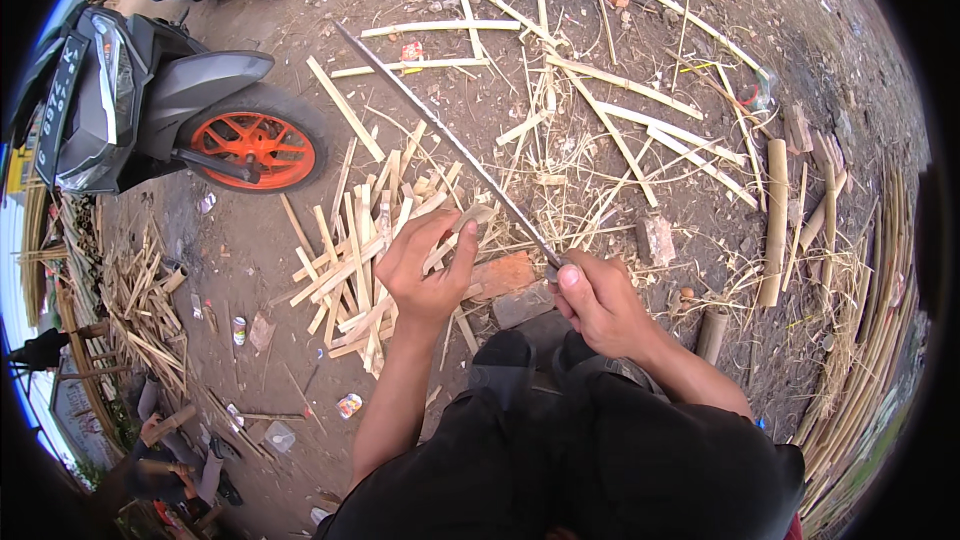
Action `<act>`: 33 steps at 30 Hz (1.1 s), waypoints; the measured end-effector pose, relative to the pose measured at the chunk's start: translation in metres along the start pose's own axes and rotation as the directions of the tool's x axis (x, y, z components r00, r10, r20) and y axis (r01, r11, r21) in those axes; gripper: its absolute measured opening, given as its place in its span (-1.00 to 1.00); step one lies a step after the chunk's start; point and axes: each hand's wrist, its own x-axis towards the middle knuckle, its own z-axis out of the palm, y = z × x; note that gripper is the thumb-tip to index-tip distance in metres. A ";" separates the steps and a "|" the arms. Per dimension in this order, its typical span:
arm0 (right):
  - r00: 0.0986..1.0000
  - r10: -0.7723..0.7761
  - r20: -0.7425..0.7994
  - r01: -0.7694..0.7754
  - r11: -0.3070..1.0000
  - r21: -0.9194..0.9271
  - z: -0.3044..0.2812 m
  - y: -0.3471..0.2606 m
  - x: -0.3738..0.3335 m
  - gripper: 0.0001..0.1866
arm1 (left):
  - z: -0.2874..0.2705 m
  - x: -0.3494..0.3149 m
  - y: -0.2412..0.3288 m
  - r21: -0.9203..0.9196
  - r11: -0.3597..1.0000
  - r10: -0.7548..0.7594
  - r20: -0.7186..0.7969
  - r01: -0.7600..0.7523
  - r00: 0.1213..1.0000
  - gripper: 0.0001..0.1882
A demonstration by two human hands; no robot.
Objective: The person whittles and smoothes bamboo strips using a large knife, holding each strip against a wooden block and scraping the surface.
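Dark-trousered legs (670, 440) come nearest, the right hand (605, 310) beyond gripping a long blade (465, 151) that slants over the dirt ground (225, 240) toward its far left, the left hand (422, 272) pinching a small brownish piece (474, 219), apparently between strokes, the next calling for a steady grip

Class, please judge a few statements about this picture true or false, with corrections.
1. The right hand grips one end of a long, narrow grey metal blade. True.
2. The left hand is empty. False: the left hand holds a short, flat tan piece.
3. Pale, split bamboo strips lie heaped on the brown dirt ground. True.
4. The nearest motorcycle's front wheel has a blue rim. False: the rim is orange.
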 end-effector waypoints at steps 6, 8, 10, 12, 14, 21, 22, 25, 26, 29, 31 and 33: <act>0.997 -0.071 0.015 0.072 0.994 -0.081 0.007 -0.008 -0.004 -0.46 | 0.003 -0.003 0.008 -0.021 0.999 0.033 0.003 -0.033 0.999 -0.76; 0.999 -0.048 0.013 0.049 0.995 -0.087 0.007 -0.007 -0.007 -0.46 | 0.005 -0.003 0.009 -0.037 0.998 0.050 -0.009 -0.051 0.999 -0.76; 0.999 -0.029 0.012 0.030 0.997 -0.067 0.007 -0.008 -0.008 -0.54 | 0.005 -0.001 0.010 -0.051 0.995 0.083 -0.017 -0.084 0.996 -0.75; 1.000 -0.016 0.008 0.017 1.000 -0.024 0.008 -0.010 -0.010 -0.52 | 0.005 -0.001 0.011 -0.032 0.996 0.084 -0.017 -0.085 0.996 -0.74; 1.000 -0.006 0.002 0.006 1.000 -0.031 0.009 -0.003 -0.011 -0.51 | 0.005 -0.001 0.012 -0.026 0.996 0.080 -0.014 -0.081 0.997 -0.74; 1.000 0.012 0.025 -0.011 1.000 -0.028 0.011 0.000 -0.015 -0.45 | 0.003 -0.003 0.012 -0.053 0.998 -0.030 0.010 0.031 0.999 -0.77; 1.000 0.008 0.030 -0.007 0.999 -0.032 0.012 0.001 -0.016 -0.45 | 0.003 -0.004 0.011 -0.059 0.996 -0.067 0.016 0.068 0.998 -0.78; 0.999 -0.009 0.043 0.011 0.999 -0.047 0.014 0.003 -0.018 -0.44 | 0.001 -0.005 0.010 -0.054 0.996 -0.068 0.022 0.069 0.997 -0.80; 0.999 -0.018 0.044 0.020 0.998 -0.056 0.014 0.002 -0.019 -0.44 | 0.001 -0.005 0.009 -0.050 0.996 -0.071 0.019 0.072 0.997 -0.80; 0.998 -0.030 0.047 0.033 0.997 -0.063 0.015 0.002 -0.019 -0.44 | 0.000 -0.006 0.010 -0.037 0.996 -0.078 0.010 0.078 0.997 -0.80; 0.999 -0.023 0.047 0.026 0.998 -0.057 0.015 0.001 -0.019 -0.45 | 0.000 -0.007 0.010 -0.034 0.996 -0.080 0.006 0.080 0.997 -0.79; 0.999 -0.007 0.047 0.009 0.999 -0.048 0.014 -0.001 -0.020 -0.47 | 0.000 -0.006 0.012 -0.024 0.997 -0.069 0.003 0.069 0.998 -0.80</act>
